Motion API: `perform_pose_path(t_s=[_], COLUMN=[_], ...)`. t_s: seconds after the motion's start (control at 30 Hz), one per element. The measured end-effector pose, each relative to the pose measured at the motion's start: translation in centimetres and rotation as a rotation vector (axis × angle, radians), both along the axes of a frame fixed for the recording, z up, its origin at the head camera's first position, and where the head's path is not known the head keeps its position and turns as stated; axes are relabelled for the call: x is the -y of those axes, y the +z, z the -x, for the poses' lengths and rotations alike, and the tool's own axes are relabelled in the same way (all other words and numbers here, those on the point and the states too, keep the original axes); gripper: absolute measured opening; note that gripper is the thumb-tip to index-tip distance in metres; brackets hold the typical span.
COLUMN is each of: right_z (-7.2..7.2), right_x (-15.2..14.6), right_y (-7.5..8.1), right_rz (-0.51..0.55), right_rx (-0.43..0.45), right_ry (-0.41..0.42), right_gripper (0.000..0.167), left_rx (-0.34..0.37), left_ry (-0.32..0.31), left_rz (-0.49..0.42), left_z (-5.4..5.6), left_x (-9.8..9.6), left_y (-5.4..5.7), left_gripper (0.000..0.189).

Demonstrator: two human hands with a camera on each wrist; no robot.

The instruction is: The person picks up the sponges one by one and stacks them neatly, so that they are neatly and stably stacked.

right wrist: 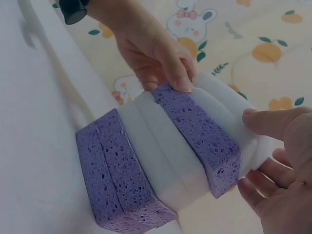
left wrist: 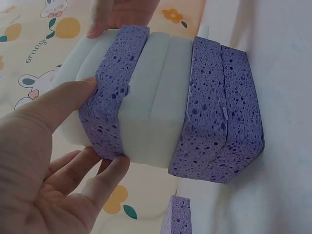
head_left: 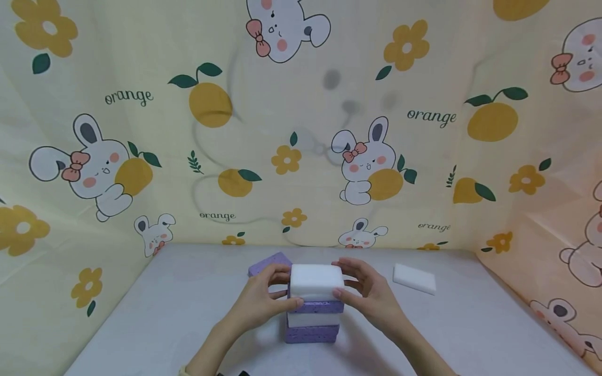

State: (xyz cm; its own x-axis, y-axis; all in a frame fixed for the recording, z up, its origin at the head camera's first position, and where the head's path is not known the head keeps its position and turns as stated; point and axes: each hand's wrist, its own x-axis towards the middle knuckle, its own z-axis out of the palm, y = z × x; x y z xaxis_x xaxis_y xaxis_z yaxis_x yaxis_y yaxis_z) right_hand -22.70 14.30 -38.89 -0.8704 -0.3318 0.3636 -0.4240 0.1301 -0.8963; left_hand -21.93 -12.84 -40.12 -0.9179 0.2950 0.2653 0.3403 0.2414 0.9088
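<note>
A stack of purple and white sponges stands on the table in front of me. Two purple sponges (left wrist: 222, 112) form its base, with two white sponges (left wrist: 158, 97) above them. Over those lies one upper purple sponge (head_left: 322, 307), topped by two more white sponges (head_left: 316, 279). My left hand (head_left: 263, 295) grips the left end of the upper purple sponge, thumb on its near face and fingers behind. From the right, my right hand (head_left: 371, 295) holds the top white sponges, its thumb (right wrist: 265, 123) against their near side. The stack hides some fingertips.
A loose purple sponge (head_left: 269, 262) lies behind the stack to the left. Further right, a white sponge (head_left: 415, 279) lies flat on the white tabletop (head_left: 188, 297). A patterned cloth (head_left: 301, 198) hangs behind and along both sides of the table.
</note>
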Motion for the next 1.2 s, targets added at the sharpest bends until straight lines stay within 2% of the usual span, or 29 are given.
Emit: perform_pose_path(t_s=[0.27, 0.47, 0.77, 0.9, 1.13, 1.2], right_z=[-0.1, -0.1, 0.0, 0.0, 0.0, 0.1], right_x=[0.0, -0.1, -0.3, -0.4, -0.5, -0.6], right_y=[-0.4, -0.5, -0.7, -0.6, -0.5, -0.5], right_rz=[0.001, 0.003, 0.003, -0.006, -0.008, 0.0], right_rx=[-0.039, -0.036, -0.02, -0.011, 0.009, 0.008], right_ry=[0.003, 0.0, 0.021, 0.019, 0.005, 0.006], right_gripper=[0.06, 0.063, 0.065, 0.065, 0.065, 0.065], left_rx=[-0.004, 0.009, -0.021, -0.048, -0.054, -0.056], left_ry=[-0.007, -0.015, -0.021, -0.049, -0.155, -0.164], left_rz=[-0.014, -0.032, 0.04, 0.071, 0.112, 0.126], left_z=[0.1, 0.0, -0.1, 0.0, 0.1, 0.3], left_x=[0.0, -0.1, 0.3, 0.6, 1.6, 2.1], left_y=[-0.2, -0.2, 0.2, 0.2, 0.6, 0.6], left_gripper=[0.068, 0.069, 0.074, 0.078, 0.087, 0.087])
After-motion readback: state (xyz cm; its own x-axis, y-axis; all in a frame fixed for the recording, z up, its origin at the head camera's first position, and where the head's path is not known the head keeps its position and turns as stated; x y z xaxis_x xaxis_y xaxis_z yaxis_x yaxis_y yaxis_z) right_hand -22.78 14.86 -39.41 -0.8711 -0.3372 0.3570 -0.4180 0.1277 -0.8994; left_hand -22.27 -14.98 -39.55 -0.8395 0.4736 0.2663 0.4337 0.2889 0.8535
